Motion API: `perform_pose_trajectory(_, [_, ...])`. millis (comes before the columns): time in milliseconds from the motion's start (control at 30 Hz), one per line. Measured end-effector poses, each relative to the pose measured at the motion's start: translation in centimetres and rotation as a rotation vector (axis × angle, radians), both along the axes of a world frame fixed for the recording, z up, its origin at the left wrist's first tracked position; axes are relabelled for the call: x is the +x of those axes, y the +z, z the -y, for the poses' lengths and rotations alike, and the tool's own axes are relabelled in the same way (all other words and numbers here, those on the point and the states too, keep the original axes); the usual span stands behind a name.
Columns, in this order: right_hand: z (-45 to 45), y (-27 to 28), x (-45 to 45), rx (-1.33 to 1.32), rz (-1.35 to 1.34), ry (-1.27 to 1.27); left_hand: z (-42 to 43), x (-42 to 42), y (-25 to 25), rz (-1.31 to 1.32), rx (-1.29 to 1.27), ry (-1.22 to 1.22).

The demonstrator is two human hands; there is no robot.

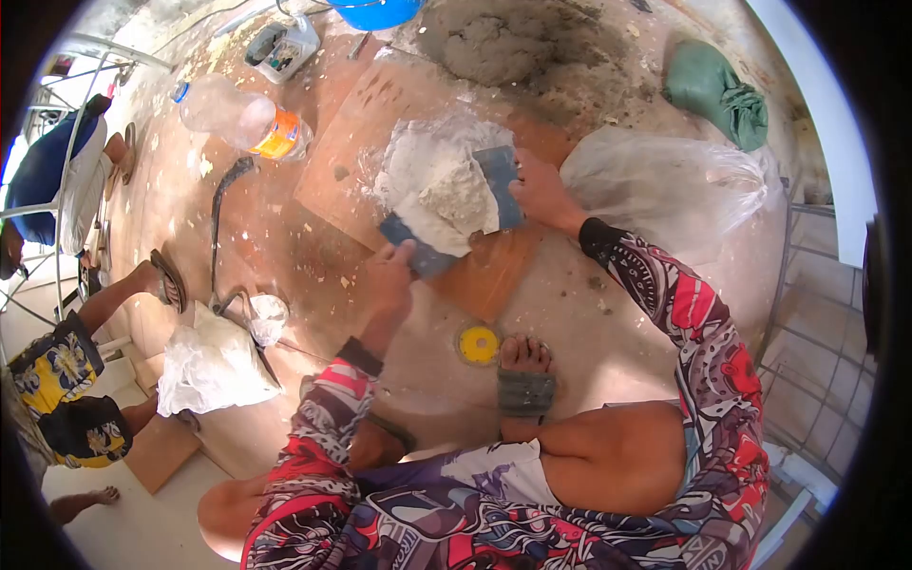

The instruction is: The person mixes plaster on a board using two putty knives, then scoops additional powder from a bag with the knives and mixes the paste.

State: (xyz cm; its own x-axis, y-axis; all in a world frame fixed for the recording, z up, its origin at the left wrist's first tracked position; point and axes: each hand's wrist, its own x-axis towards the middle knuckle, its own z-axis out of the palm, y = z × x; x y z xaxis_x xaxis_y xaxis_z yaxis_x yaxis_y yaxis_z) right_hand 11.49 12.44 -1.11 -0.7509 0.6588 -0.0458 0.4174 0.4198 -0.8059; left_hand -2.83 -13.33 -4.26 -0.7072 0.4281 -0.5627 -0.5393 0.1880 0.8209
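Observation:
A heap of whitish powder (418, 152) lies on a brown board (332, 180) on the floor in front of me. My left hand (390, 271) grips a flat blue-grey scraper (427, 259) at the near left edge of the heap. On the opposite side, my right hand (546, 193) is closed on a second scraper (497, 176), its blade against the powder's right flank. Both blades touch the pile, and a lumpy mound of powder stands between them. Parts of the blades are covered by my fingers.
A clear plastic bottle (237, 116), a cut container (283, 49) and a blue bucket (375, 11) lie beyond. Grey mortar (494, 38), a green sack (712, 90) and a clear plastic bag (665, 185) are right. A yellow disc (478, 345) sits by my foot. Other people are left.

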Motion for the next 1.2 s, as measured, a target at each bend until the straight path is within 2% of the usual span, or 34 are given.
perform_pose_trajectory(67, [0.4,0.7,-1.5,0.033,0.022,0.025,-1.8,1.9,-1.2,-0.069,0.025,0.028])
perform_pose_trajectory(167, [-0.7,0.8,-3.4,0.146,-0.048,0.038,-5.2,0.8,0.5,-0.1,0.049,0.079])
perform_pose_trajectory(267, [-2.3,2.4,-5.0,0.192,-0.073,0.003,-7.1,-3.4,4.3,-0.493,-0.202,-0.26])
perform_pose_trajectory(367, [-3.1,3.5,-5.9,0.142,-0.036,-0.028,-9.0,-5.6,7.6,-0.916,-0.223,-0.517])
perform_pose_trajectory(400, [-3.2,3.7,-6.0,0.116,-0.022,-0.032,-9.7,-6.1,7.6,-1.2,-0.173,-0.611])
perform_pose_trajectory(500, [-3.0,4.0,-5.8,0.134,-0.008,-0.019,-10.7,-5.2,6.9,-1.512,-0.355,-1.016])
perform_pose_trajectory(533, [-3.1,3.5,-5.6,0.122,0.004,-0.041,-10.9,-4.5,6.6,-1.534,-0.467,-1.152])
perform_pose_trajectory(667, [-3.7,2.7,-3.6,0.12,0.038,-0.076,-9.9,-5.5,6.5,-1.612,-0.367,-1.164])
perform_pose_trajectory(733, [-3.8,1.8,-2.4,0.136,0.035,-0.064,-8.9,-5.5,8.6,-1.628,-0.299,-1.168])
perform_pose_trajectory(833, [-3.9,1.2,-2.4,0.147,0.015,-0.045,-7.7,-4.2,6.0,-1.723,-0.297,-1.272])
perform_pose_trajectory(967, [-4.0,2.2,-2.1,0.117,0.065,-0.073,-7.5,-5.8,6.9,-1.668,-0.29,-1.147])
perform_pose_trajectory(1067, [-4.3,1.5,-1.6,0.147,0.068,-0.056,-6.1,-5.8,6.7,-1.616,-0.331,-1.247])
perform_pose_trajectory(1167, [-4.4,1.8,-1.1,0.151,0.058,-0.047,-6.4,-8.4,6.8,-1.389,-0.129,-0.963])
perform_pose_trajectory(1200, [-4.2,2.0,-0.9,0.147,0.059,-0.044,-6.5,-9.2,6.4,-1.333,-0.173,-0.901])
